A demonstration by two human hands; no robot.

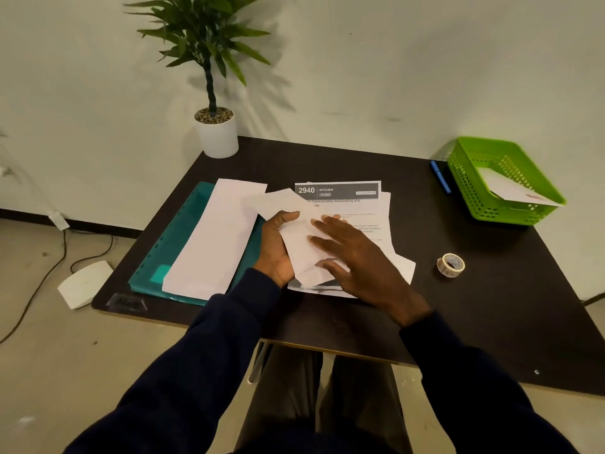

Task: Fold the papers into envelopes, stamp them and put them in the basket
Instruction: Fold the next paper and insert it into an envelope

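A white paper (pixel 299 247), partly folded, lies at the middle of the dark table (pixel 491 290). My left hand (pixel 278 250) grips its left edge, thumb on top. My right hand (pixel 357 257) presses flat on it with straight, spread fingers. Under it lies a printed sheet (pixel 340 191) headed "2940 KITCHEN". A long folded white sheet (pixel 216 237) rests on a teal folder (pixel 183 237) to the left. The green basket (pixel 471 188) at the far right holds one white envelope (pixel 510 191). A roll of stamps or tape (pixel 451 264) sits to the right of my hands.
A potted plant (pixel 216 126) stands at the table's back left corner. A blue pen (pixel 440 176) lies beside the basket. On the floor to the left are a white block (pixel 83 283) and cables. My legs show under the table's front edge.
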